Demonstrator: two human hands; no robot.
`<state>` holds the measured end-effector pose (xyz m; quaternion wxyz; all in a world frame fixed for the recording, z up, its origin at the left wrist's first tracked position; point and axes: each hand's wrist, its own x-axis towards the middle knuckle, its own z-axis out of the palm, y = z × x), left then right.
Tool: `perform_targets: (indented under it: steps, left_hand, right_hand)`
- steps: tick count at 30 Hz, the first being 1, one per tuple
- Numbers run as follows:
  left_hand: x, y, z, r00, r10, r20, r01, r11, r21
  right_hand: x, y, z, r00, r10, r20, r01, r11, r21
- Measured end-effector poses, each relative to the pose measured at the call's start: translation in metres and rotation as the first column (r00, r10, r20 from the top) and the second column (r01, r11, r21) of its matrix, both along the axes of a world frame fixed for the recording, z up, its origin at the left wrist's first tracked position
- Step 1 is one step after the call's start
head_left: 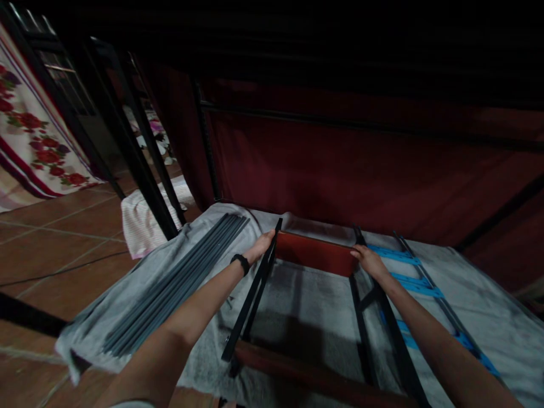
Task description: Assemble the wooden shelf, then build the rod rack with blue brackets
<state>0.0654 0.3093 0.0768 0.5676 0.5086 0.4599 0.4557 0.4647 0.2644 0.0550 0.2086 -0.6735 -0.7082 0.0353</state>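
A frame of black metal rails [252,294] with a reddish-brown board [314,252] across its far end lies on a grey cloth [312,294]. A second reddish-brown board [306,371] spans its near end. My left hand [264,245], with a black band on the wrist, is closed around the left rail beside the far board. At that board's right end, my right hand [366,259] grips its upper corner, close to the right rail [361,328]. The fingers of both hands are partly hidden behind the frame.
Left of the frame lies a bundle of grey rods [178,283]. On the right are bright blue slotted pieces [416,283] along dark rods. Black posts [140,136] and a dark red curtain [340,164] enclose the cloth-covered surface. A floral cloth [38,136] hangs at far left.
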Motion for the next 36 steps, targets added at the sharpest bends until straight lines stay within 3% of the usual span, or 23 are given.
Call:
perform_targets:
  steps: [2,5,8,10,12,15,17,21,25,27,29,32,34,36]
  left_hand:
    - [-0.010,-0.002,0.005,0.999,-0.014,-0.043,0.017,0.997,0.076]
    - [-0.047,-0.014,0.000,0.984,0.071,-0.161,-0.039,0.981,0.192]
    - [-0.099,-0.050,-0.026,0.937,0.160,-0.309,-0.092,0.971,0.223]
    - [-0.130,-0.088,-0.051,0.860,0.243,-0.449,-0.130,0.955,0.267]
    - [-0.150,-0.128,-0.075,0.769,0.217,-0.602,-0.023,0.949,0.314]
    - [-0.155,-0.172,-0.101,0.742,0.140,-0.656,0.093,0.947,0.307]
    - [-0.149,-0.185,-0.109,0.717,0.120,-0.686,0.132,0.944,0.303]
    - [-0.139,-0.182,-0.107,0.641,0.067,-0.764,0.201,0.947,0.251]
    - [-0.144,-0.174,-0.094,0.630,-0.009,-0.776,0.259,0.945,0.200]
    - [-0.149,-0.169,-0.084,0.679,0.003,-0.734,0.223,0.952,0.210]
    - [-0.152,-0.159,-0.072,0.784,0.093,-0.613,0.074,0.967,0.242]
    - [-0.147,-0.131,-0.050,0.945,0.265,-0.190,-0.239,0.959,0.151]
    - [-0.134,-0.105,-0.036,0.942,0.304,0.144,-0.305,0.952,-0.010]
    - [-0.115,-0.078,-0.025,0.892,0.276,0.359,-0.249,0.961,-0.120]
  right_hand:
    - [0.005,0.002,-0.004,1.000,-0.003,-0.010,0.003,1.000,0.015]
    - [0.015,0.007,-0.014,1.000,0.010,-0.024,-0.009,0.999,0.049]
    - [0.024,0.013,-0.023,1.000,0.021,-0.013,-0.020,0.998,0.065]
    - [0.028,0.015,-0.027,1.000,0.027,-0.002,-0.027,0.998,0.060]
    - [0.030,0.015,-0.028,0.999,0.035,0.003,-0.036,0.998,0.057]
    - [0.032,0.015,-0.029,0.999,0.051,-0.007,-0.050,0.997,0.064]
    - [0.033,0.015,-0.029,0.998,0.062,-0.008,-0.061,0.996,0.067]
    - [0.034,0.014,-0.027,0.997,0.075,-0.006,-0.075,0.995,0.065]
    - [0.032,0.012,-0.024,0.999,0.049,-0.004,-0.049,0.998,0.051]
    - [0.030,0.011,-0.023,0.999,0.054,-0.009,-0.053,0.997,0.053]
    - [0.028,0.011,-0.022,0.998,0.060,-0.014,-0.059,0.996,0.064]
    - [0.026,0.010,-0.022,0.999,0.039,-0.012,-0.038,0.997,0.060]
    - [0.027,0.009,-0.022,1.000,0.025,-0.012,-0.025,0.998,0.050]
    - [0.028,0.010,-0.022,0.999,0.030,-0.018,-0.030,0.998,0.048]
